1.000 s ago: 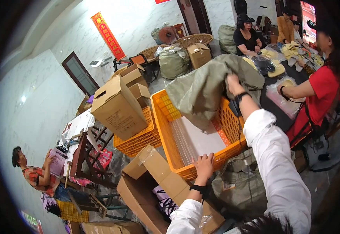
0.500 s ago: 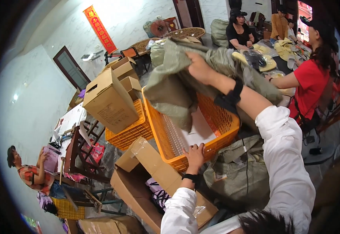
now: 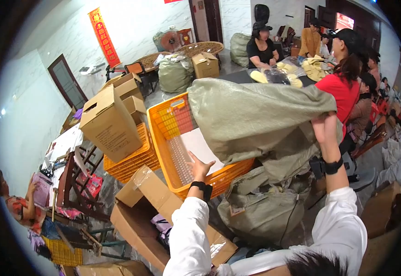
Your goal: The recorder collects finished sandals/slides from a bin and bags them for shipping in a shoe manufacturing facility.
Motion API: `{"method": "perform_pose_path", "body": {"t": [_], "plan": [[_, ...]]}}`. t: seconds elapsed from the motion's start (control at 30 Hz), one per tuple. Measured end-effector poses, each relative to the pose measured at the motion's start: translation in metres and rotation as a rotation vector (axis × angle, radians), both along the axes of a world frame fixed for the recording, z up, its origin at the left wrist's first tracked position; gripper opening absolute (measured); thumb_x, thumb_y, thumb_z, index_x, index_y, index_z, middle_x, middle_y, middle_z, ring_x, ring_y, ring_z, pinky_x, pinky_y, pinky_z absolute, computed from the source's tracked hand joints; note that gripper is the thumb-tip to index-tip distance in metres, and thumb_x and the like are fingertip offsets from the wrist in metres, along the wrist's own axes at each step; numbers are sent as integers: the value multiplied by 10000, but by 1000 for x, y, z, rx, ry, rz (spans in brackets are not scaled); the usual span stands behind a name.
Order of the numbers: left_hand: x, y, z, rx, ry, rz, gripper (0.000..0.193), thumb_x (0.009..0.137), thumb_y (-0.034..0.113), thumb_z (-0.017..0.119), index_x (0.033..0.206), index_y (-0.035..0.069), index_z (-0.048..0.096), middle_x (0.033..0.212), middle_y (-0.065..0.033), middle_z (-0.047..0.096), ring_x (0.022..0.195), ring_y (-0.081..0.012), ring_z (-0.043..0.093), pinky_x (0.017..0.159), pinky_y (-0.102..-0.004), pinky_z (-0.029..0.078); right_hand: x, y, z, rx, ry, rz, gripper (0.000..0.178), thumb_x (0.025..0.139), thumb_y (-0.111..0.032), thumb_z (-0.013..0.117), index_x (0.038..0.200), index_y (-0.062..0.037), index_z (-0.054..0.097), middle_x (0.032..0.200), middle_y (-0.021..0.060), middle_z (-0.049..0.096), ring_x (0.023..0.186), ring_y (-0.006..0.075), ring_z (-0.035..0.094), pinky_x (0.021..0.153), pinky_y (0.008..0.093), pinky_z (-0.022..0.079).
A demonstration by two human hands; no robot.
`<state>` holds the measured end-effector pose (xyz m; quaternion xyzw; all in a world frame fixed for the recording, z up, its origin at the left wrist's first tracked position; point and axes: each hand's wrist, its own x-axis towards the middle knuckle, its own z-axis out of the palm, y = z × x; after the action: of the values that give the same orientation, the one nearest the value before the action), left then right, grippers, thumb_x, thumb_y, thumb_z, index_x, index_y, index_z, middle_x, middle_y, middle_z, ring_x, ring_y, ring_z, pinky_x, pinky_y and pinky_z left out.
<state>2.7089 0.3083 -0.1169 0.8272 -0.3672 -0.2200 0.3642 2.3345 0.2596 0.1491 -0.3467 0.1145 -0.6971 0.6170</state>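
Right hand (image 3: 325,129) holds one sack (image 3: 251,117); left hand (image 3: 200,169) spreads over one basket (image 3: 230,175).

Wide fisheye view from the person's head, left of a pair, facing down and ahead, white sleeves (image 3: 189,232) entering below, orange crate (image 3: 228,177) near, pale wall (image 3: 140,34) far beyond
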Motion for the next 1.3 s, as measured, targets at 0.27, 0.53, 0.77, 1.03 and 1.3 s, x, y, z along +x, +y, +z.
{"method": "perform_pose_path", "body": {"t": [0.27, 0.53, 0.77, 1.03, 1.3], "plan": [[-43, -74, -27, -270, 1300, 39, 592, 766, 540, 508, 1130, 82, 417, 1254, -203, 379, 1002, -331, 477, 675, -485, 444, -28, 83, -84, 414, 19, 267, 449, 863, -361, 390, 1173, -50, 482, 1249, 104, 470, 1147, 250, 429, 990, 394, 317], [-38, -92, 55, -1006, 1168, -188, 366, 871, 265, 483, 1182, 82, 425, 1116, -90, 531, 1010, -234, 517, 814, -402, 448, -61, 82, -139, 645, -125, 291, 495, 846, -379, 341, 1214, -71, 465, 1287, 103, 428, 1182, 271, 388, 1003, 447, 276], [-76, -143, 200, -1137, 1064, -442, 154, 902, 153, 423, 1034, 89, 473, 1000, -30, 537, 893, -144, 499, 820, -297, 403, -118, 9, -143, 356, -447, -194, 436, 864, -295, 318, 1174, -33, 477, 1231, 146, 465, 1162, 297, 403, 1005, 435, 281], [-165, -151, 163, -794, 639, -321, 326, 914, 177, 422, 1161, -32, 460, 1124, -91, 526, 1024, -168, 477, 875, -271, 358, -89, 30, -180, 269, 569, -260, 165, 839, -69, 447, 1000, -40, 471, 897, 4, 485, 875, 141, 474, 813, 270, 368], [-133, -112, 156, -511, 634, -153, 186, 882, 135, 415, 1010, 33, 504, 821, -44, 549, 708, -155, 509, 631, -302, 410, -13, -23, -85, -587, 1318, -408, 1135, 602, -148, 757, 1385, -182, -65, 1398, 200, 97, 1101, 328, 454, 710, 351, 469]]}}
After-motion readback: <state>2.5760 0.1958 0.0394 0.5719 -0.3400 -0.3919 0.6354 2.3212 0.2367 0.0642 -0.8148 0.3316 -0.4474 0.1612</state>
